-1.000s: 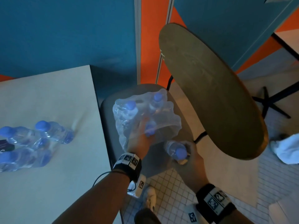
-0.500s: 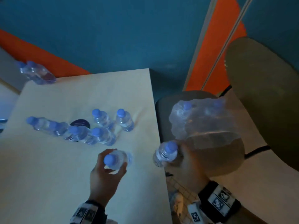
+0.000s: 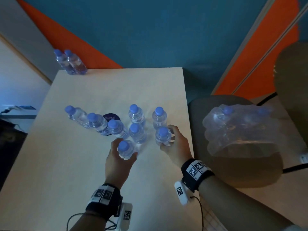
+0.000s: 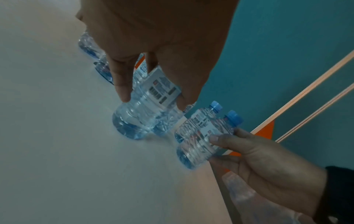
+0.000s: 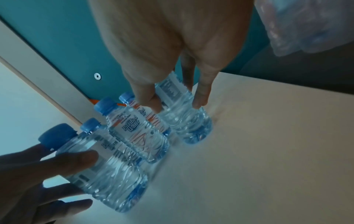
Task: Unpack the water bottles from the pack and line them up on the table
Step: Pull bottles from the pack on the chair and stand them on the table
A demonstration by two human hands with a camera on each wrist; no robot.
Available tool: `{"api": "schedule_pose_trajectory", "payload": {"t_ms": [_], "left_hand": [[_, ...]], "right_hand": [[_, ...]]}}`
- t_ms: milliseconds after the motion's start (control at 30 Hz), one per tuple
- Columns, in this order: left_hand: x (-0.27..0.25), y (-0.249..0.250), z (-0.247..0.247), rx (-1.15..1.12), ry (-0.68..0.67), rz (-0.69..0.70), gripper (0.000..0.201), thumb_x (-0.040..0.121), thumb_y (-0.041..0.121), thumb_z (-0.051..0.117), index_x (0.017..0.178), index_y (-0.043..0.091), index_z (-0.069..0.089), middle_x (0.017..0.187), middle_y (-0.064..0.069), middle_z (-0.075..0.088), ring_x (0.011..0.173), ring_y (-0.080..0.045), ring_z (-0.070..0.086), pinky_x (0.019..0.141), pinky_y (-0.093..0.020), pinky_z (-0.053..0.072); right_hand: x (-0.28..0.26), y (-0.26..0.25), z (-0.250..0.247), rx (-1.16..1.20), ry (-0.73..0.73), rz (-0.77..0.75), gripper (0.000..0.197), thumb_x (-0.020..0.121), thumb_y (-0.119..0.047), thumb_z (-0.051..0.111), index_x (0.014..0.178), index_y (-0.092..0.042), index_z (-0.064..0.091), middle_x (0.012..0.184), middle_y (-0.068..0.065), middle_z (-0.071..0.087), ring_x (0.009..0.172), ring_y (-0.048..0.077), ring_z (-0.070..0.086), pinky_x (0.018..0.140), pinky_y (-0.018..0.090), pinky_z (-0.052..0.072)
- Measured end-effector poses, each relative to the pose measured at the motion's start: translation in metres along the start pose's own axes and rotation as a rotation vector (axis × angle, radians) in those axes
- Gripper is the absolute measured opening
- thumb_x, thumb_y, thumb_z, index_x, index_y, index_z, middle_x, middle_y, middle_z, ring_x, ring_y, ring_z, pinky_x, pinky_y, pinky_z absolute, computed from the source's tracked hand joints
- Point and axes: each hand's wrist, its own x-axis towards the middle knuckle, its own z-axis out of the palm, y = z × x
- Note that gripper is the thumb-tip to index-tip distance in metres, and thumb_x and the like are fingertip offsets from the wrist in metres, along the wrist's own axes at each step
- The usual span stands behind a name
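Several small clear water bottles with blue caps stand grouped on the pale table. My left hand grips one bottle at the group's near side; in the left wrist view this bottle has its base on or just above the tabletop. My right hand grips another bottle near the table's right edge, seen upright in the right wrist view as bottle. The torn plastic pack lies on a chair to the right, with bottle caps showing inside.
Two more bottles stand at the table's far left corner. A dark round disc lies on the table among the bottles. The chair seat sits close to the table's right edge. A blue and orange wall lies behind.
Both hands left the pack on the chair and carried a bottle each over to the table. They now hold the bottles upright beside the group, the right one brought in from the table's edge.
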Motion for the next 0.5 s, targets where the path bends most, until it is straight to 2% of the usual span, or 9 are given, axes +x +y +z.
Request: {"api": "schedule_pose_trajectory", "payload": {"t_ms": [67,100,167,200,267,300,367,433,500], "left_hand": [[-0.009,0.0,0.0,0.0,0.085,0.022,0.088,0.06,0.02,0.1,0.131,0.024,0.048,0.127,0.003,0.051,0.106,-0.025,0.061,0.09,-0.044,0.056],[-0.016,0.003,-0.001,0.002,0.135,0.057,0.087,0.057,0.017,0.101,0.127,0.022,0.05,0.124,0.0,0.046,0.105,-0.028,0.058,0.088,-0.04,0.055],[-0.028,0.015,-0.01,-0.028,0.172,0.157,0.067,0.062,0.009,0.098,0.107,0.032,0.053,0.107,-0.003,0.05,0.089,-0.028,0.057,0.078,-0.029,0.051],[-0.033,0.024,-0.015,-0.051,0.117,0.199,0.058,0.068,0.007,0.095,0.097,0.034,0.053,0.094,-0.003,0.054,0.079,-0.024,0.057,0.072,-0.023,0.049],[-0.038,0.048,-0.017,-0.108,-0.118,0.278,0.037,0.078,0.017,0.089,0.091,0.033,0.058,0.072,0.001,0.056,0.065,-0.015,0.055,0.068,-0.016,0.045],[-0.041,0.063,-0.011,-0.14,-0.28,0.316,0.025,0.079,0.028,0.084,0.092,0.029,0.062,0.069,0.001,0.057,0.063,-0.013,0.054,0.068,-0.017,0.045],[-0.05,0.098,0.017,-0.148,-0.587,0.334,0.021,0.081,0.038,0.076,0.095,0.026,0.067,0.069,0.005,0.061,0.064,-0.013,0.057,0.069,-0.023,0.05],[-0.066,0.127,0.063,-0.133,-0.851,0.331,0.013,0.086,0.03,0.077,0.097,0.028,0.07,0.077,0.006,0.069,0.07,-0.014,0.064,0.071,-0.032,0.054],[-0.087,0.146,0.121,-0.166,-1.017,0.334,0.027,0.087,0.011,0.078,0.106,0.029,0.074,0.094,0.004,0.073,0.078,-0.004,0.067,0.072,-0.024,0.054]], "right_hand": [[-0.009,0.001,-0.012,-0.003,-0.011,0.03,0.072,0.068,-0.022,0.092,0.128,-0.031,0.054,0.119,-0.022,0.061,0.094,0.002,0.063,0.078,0.01,0.05],[-0.017,0.003,-0.023,-0.008,-0.03,0.042,0.072,0.068,-0.026,0.093,0.129,-0.03,0.056,0.122,-0.019,0.061,0.098,0.004,0.063,0.08,0.015,0.051],[-0.043,0.011,-0.055,-0.015,-0.076,0.038,0.048,0.074,-0.03,0.09,0.114,-0.029,0.065,0.109,-0.015,0.069,0.093,0.006,0.065,0.077,0.02,0.053],[-0.059,0.017,-0.075,-0.021,-0.108,0.042,0.032,0.079,-0.028,0.087,0.105,-0.027,0.068,0.098,-0.011,0.073,0.086,0.006,0.066,0.074,0.021,0.054],[-0.089,0.037,-0.121,-0.044,-0.162,0.098,0.012,0.087,-0.019,0.079,0.093,-0.026,0.071,0.087,-0.006,0.075,0.08,0.006,0.069,0.075,0.028,0.057],[-0.1,0.052,-0.145,-0.085,-0.143,0.135,0.014,0.089,-0.014,0.077,0.091,-0.027,0.071,0.088,-0.007,0.075,0.082,0.006,0.07,0.078,0.031,0.058],[-0.105,0.082,-0.193,-0.13,-0.011,0.212,0.025,0.089,-0.007,0.075,0.093,-0.032,0.07,0.092,-0.011,0.074,0.091,0.007,0.071,0.087,0.033,0.059],[-0.09,0.103,-0.231,-0.158,0.118,0.245,0.035,0.087,-0.008,0.078,0.108,-0.033,0.065,0.101,-0.015,0.071,0.107,0.013,0.069,0.092,0.032,0.054],[-0.061,0.11,-0.258,-0.248,0.166,0.26,0.054,0.086,-0.014,0.08,0.132,-0.024,0.054,0.114,-0.01,0.062,0.114,0.013,0.061,0.092,0.025,0.044]]}}
